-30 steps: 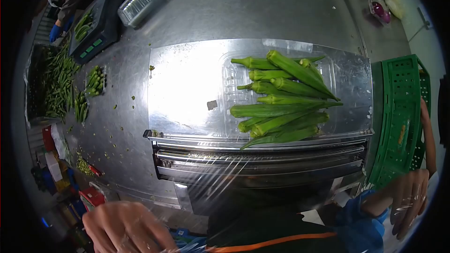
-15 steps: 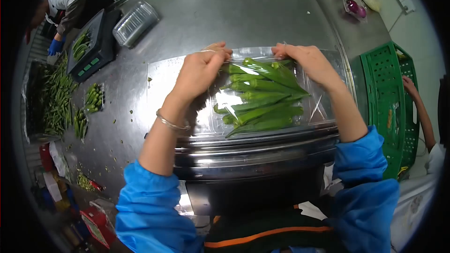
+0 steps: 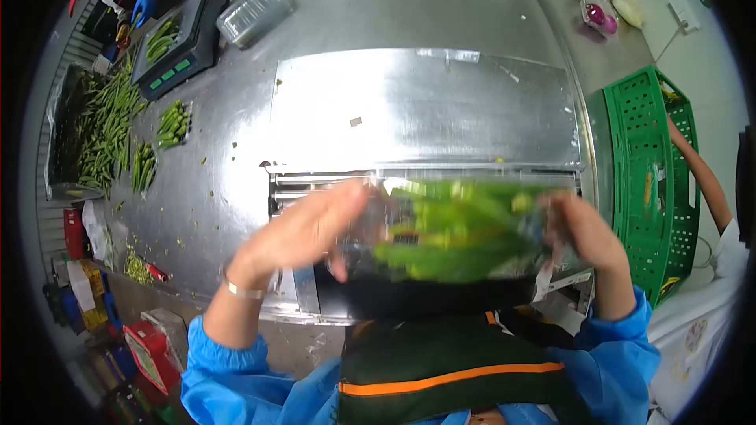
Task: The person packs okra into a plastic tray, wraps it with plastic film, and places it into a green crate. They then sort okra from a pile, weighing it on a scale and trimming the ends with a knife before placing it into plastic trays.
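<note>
A clear pack of green okra hangs in front of my apron, above the near edge of the steel worktop, smeared by motion. My left hand grips its left end, thumb below and fingers along the side. On the right end, my right hand is closed, with clear film bunched near the fingers. Beyond the pack lies a flat shiny metal plate. Under it, metal rollers show at the plate's front edge.
At left stand a scale with okra on it, stacked clear trays, a filled okra tray and a heap of loose okra. A co-worker's blue glove is behind them. Green crates stand right, beside another person's arm.
Both my hands have lifted the okra pack off the plate and drawn it towards my body. The co-worker's gloved hand has moved up, behind the scale.
</note>
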`<state>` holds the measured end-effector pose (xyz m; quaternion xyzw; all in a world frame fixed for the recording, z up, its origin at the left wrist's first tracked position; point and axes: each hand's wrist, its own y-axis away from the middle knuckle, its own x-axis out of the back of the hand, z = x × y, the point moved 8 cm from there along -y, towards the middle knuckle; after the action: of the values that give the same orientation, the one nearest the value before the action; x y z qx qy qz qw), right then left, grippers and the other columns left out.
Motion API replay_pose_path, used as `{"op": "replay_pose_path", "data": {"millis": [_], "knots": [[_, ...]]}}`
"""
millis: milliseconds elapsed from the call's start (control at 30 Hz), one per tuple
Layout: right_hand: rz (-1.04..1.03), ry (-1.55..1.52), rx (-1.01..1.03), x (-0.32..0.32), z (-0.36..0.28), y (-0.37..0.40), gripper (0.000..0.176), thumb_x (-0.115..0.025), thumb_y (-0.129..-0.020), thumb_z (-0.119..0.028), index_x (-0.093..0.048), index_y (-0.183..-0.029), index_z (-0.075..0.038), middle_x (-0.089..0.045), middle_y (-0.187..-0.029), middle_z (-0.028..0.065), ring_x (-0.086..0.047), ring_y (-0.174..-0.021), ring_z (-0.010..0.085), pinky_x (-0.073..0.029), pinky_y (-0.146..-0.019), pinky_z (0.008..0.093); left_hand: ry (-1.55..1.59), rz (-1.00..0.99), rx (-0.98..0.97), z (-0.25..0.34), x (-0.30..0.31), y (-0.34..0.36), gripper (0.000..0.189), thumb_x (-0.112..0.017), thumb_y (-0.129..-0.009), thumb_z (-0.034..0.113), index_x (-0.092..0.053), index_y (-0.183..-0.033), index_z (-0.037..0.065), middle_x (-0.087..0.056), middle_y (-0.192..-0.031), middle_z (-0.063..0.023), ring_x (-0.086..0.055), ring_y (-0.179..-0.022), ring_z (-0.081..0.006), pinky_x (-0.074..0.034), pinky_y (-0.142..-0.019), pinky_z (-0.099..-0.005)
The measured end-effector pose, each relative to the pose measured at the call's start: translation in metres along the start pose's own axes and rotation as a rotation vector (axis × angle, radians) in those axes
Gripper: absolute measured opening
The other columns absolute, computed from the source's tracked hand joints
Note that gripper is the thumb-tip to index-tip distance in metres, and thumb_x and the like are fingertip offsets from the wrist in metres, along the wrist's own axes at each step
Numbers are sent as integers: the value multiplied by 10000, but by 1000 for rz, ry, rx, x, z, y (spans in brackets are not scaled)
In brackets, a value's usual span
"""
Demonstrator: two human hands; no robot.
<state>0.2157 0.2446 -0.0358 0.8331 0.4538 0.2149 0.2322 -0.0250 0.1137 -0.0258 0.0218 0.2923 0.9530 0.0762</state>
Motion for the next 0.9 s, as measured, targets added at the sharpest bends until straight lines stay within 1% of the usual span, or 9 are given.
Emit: {"op": "replay_pose_path", "data": {"millis": [167,267,400,500,633,767,800,833,900], "knots": [[-206,37,-103,-52,73,36,580,-252,-926,-458,-441,-1163,36,-520,-750,119,-539,-437,189,-458,-404,259,345,-56,25,-95,-48,40,450,-474,-907,311,-472,-1183,-45,-602,-1021,-157,-624,-781,-180,-546,-569,-271],[-68,-64,-325,-55,130,28,571,-292,-924,-462,-458,-1136,42,-568,-819,117,-601,-536,196,-441,-388,224,405,197,205,-166,-39,37,251,-559,-869,180,-610,-997,-30,-649,-884,-126,-629,-737,-139,-513,-543,-230],[297,-526,-301,-55,189,55,441,-383,-926,-387,-536,-1049,7,-567,-745,47,-554,-580,110,-413,-391,224,353,640,8,-181,-40,51,202,-491,-908,172,-566,-863,-11,-637,-866,-100,-577,-674,-97,-471,-557,-211],[436,-91,-48,-58,194,68,339,-426,-925,-284,-581,-922,17,-553,-650,24,-521,-536,83,-372,-412,214,207,948,-276,-164,-54,57,188,-419,-938,180,-484,-871,16,-569,-712,-38,-463,-546,-50,-391,-490,-198],[730,-292,24,-51,176,72,296,-454,-925,-237,-493,-696,-53,-422,-541,-39,-355,-416,34,-276,-384,212,727,1031,-127,-182,-66,47,214,-425,-938,245,-441,-839,56,-351,-514,34,-329,-410,-45,-282,-361,-206],[658,-693,-240,-69,179,133,293,-486,-908,-292,-456,-695,-94,-350,-521,-53,-327,-388,40,-222,-338,214,1088,1020,10,-220,-86,112,203,-463,-923,229,-437,-769,100,-265,-501,66,-234,-388,-26,-175,-314,-193],[642,-661,-330,-78,198,140,302,-492,-902,-305,-467,-699,-83,-380,-528,-37,-368,-404,62,-261,-358,225,1201,1083,90,-246,-101,120,209,-478,-915,227,-438,-753,101,-227,-492,79,-198,-380,-14,-132,-305,-181],[630,-632,-420,-90,230,145,313,-498,-897,-318,-478,-704,-73,-410,-534,-21,-408,-420,85,-300,-377,235,1185,884,103,-275,-121,123,180,-483,-914,226,-468,-808,82,-347,-550,52,-335,-455,-26,-279,-381,-160],[576,329,-6,-101,227,118,160,-517,-814,-168,-544,-789,-13,-538,-680,13,-506,-601,125,-412,-549,287,801,1059,338,-294,-155,102,131,-530,-881,172,-480,-918,57,-474,-729,-15,-470,-659,-74,-408,-590,-195]]}}
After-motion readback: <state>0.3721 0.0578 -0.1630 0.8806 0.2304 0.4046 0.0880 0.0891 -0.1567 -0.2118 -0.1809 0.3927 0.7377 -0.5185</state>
